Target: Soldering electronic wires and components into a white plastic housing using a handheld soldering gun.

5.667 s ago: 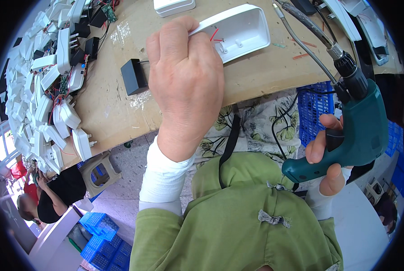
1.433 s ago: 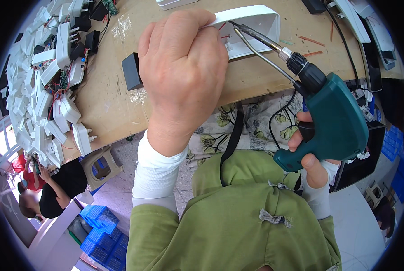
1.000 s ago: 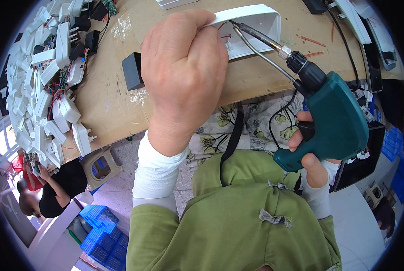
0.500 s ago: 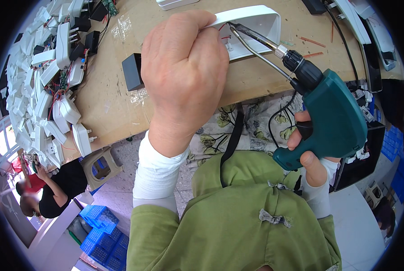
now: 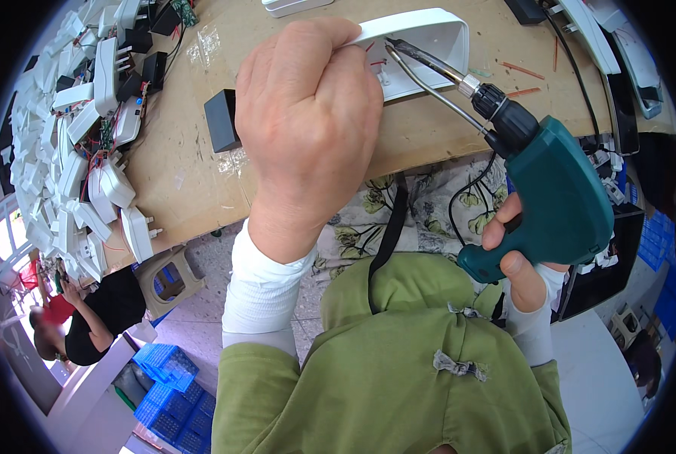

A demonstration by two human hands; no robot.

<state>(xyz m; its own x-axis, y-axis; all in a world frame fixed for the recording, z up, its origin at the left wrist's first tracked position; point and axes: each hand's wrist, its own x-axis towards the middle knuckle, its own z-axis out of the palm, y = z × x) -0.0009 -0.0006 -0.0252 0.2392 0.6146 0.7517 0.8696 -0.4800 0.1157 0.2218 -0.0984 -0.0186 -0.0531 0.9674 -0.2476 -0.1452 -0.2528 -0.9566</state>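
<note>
My left hand (image 5: 311, 125) is closed on the rim of a white plastic housing (image 5: 448, 53), an open hollow shell tilted on its side above the table. Thin red wire and a small metal part show inside the shell. The fingertips of that hand are hidden behind it. In my right hand (image 5: 516, 253) is a dark green soldering gun (image 5: 565, 197), its handle gripped and a finger at the trigger. Its dark tip and the curved metal feed tube reach into the housing, close to the wire; whether they touch it I cannot tell.
A black box (image 5: 222, 121) stands left of my left hand. Many white plug-in adapters (image 5: 107, 76) with loose wires are heaped at the left. Copper-coloured strips (image 5: 522, 70) lie at right. A black cord (image 5: 576, 68) crosses the table. Another person (image 5: 100, 321) sits at lower left near blue crates (image 5: 168, 393).
The soldering gun's tip has shifted very slightly within the housing. My right finger has moved over the trigger, which shows less now. The left hand stays put.
</note>
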